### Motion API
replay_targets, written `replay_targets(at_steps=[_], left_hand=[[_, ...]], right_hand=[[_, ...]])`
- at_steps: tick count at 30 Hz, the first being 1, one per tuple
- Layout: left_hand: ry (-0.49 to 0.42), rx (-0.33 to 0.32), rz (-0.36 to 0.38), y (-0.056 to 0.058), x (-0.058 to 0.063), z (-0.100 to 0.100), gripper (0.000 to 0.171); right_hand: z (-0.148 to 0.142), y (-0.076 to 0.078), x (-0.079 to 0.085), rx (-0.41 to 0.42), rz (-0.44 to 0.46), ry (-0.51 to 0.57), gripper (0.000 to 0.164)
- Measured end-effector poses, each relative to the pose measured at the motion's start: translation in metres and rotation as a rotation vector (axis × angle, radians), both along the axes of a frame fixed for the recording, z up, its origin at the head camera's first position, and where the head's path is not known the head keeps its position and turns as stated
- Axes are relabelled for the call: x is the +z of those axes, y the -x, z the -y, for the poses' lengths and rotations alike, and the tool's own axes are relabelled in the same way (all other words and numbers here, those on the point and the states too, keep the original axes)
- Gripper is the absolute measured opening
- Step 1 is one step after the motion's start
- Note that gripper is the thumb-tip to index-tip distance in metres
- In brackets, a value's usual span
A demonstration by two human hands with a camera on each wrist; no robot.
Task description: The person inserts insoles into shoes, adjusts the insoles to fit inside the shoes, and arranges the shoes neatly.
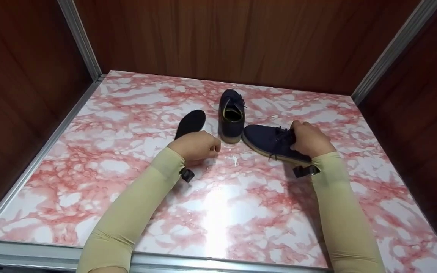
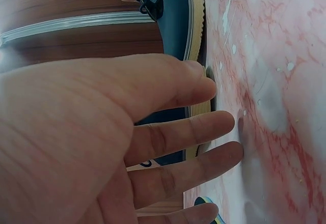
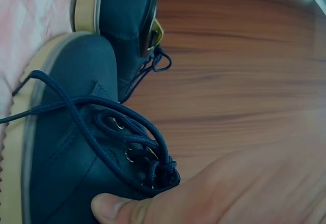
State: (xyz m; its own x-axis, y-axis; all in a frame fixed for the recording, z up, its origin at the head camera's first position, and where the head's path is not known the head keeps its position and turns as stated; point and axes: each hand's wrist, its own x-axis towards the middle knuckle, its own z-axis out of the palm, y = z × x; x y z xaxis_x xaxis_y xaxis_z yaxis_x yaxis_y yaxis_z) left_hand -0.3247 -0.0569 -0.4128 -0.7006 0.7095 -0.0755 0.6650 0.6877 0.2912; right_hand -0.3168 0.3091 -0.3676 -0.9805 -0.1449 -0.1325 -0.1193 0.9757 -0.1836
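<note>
Fingers of the left hand (image 1: 195, 146) are parted near a black insole (image 1: 191, 122) lying on the marbled table (image 1: 127, 201); the right hand (image 1: 311, 139) grips a navy laced shoe (image 1: 266, 139) near its opening, toe just beside the heel of a second shoe (image 1: 232, 128), whose yellow-edged mouth faces up, its interior too dark to read

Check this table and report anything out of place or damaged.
A dark insole lies loose to the left of the far shoe; odd, since insoles normally sit inside. White streaks mark the tabletop near that shoe's heel; scuffs or residue, I can't tell.
</note>
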Motion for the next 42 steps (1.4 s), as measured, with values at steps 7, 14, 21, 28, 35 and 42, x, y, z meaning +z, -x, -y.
replay_targets(at_steps=[7, 14, 21, 28, 35, 42], left_hand=[[-0.004, 0.003, 0.008, 0.000, 0.002, 0.001, 0.021], [0.000, 0.006, -0.003, 0.000, 0.005, 0.002, 0.020], [0.012, 0.015, 0.004, -0.001, 0.004, 0.002, 0.020], [0.026, 0.023, 0.021, -0.001, 0.003, 0.002, 0.021], [0.016, 0.024, 0.014, 0.000, 0.002, 0.002, 0.019], [0.012, 0.019, 0.021, 0.001, 0.001, 0.002, 0.017]], right_hand=[[-0.001, 0.000, 0.003, 0.037, 0.011, 0.006, 0.056], [-0.003, -0.001, 0.005, 0.059, 0.010, -0.005, 0.055], [-0.005, -0.003, 0.008, 0.088, 0.022, 0.004, 0.055], [-0.008, -0.003, 0.009, 0.110, 0.042, 0.011, 0.055], [-0.010, -0.004, 0.011, 0.106, 0.085, 0.024, 0.058], [-0.010, -0.004, 0.011, 0.082, 0.118, 0.034, 0.060]])
